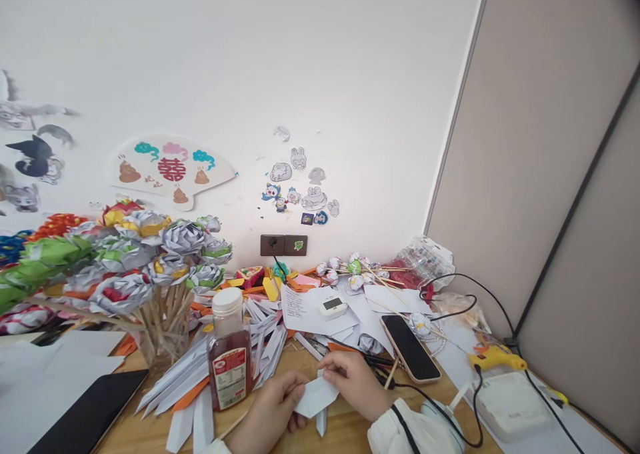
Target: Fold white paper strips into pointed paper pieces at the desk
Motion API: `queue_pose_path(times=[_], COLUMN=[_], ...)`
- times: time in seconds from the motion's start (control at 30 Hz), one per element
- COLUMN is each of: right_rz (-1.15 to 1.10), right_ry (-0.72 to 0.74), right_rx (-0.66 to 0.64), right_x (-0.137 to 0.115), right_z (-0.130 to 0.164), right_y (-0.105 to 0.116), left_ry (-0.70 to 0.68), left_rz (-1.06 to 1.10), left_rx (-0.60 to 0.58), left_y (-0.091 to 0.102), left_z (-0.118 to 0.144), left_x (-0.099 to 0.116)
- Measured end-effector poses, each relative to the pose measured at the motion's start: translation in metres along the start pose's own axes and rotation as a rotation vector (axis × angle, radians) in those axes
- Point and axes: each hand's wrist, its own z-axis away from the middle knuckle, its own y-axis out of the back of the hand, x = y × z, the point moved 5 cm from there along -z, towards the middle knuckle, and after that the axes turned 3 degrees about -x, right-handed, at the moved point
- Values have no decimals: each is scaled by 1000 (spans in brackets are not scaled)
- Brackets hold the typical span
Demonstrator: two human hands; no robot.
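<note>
My left hand (270,411) and my right hand (353,381) meet low in the middle of the view over a wooden desk (350,434). Between them they pinch a small folded piece of white paper (316,395). The left fingers grip its left edge, the right fingers press its upper right part. A narrow folded white strip (321,422) lies on the desk just under the paper.
A dark-liquid bottle with a white cap (229,351) stands left of my hands. A glass of paper flowers (150,267) stands further left. Folded strips (265,334), a phone (410,347), a white timer (333,305), a yellow glue gun (493,357) and cables crowd the desk.
</note>
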Motion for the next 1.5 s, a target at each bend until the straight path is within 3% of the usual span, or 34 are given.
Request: queue_pose_path(times=[0.23,0.43,0.53,0.63,0.73,0.87,1.23,1.37,1.5], right_rz=[57,-74,-162,-267,-335,-312,-112,-103,-176], right_ry=[27,10,35,5,-49,-13,-31,-20,-62], right_rx=[62,48,39,139,154,28,24,37,-8], right_x=[3,0,-7,-6,0,1,-10,-12,-1], right_z=[0,0,1,1,-1,-2,3,5,3], right_y=[7,2,-2,2,3,-8,-16,-17,-15], left_ry=[1,-7,-64,-90,-126,-120,-45,-63,-98], left_rz=[-5,-18,-160,-241,-147,51,101,102,225], left_rx=[23,-11,62,131,193,227,90,118,224], left_y=[2,-1,0,3,11,18,-4,0,12], left_z=[-1,3,6,7,4,-2,3,2,-3], left_x=[-3,5,13,16,15,8,3,4,1])
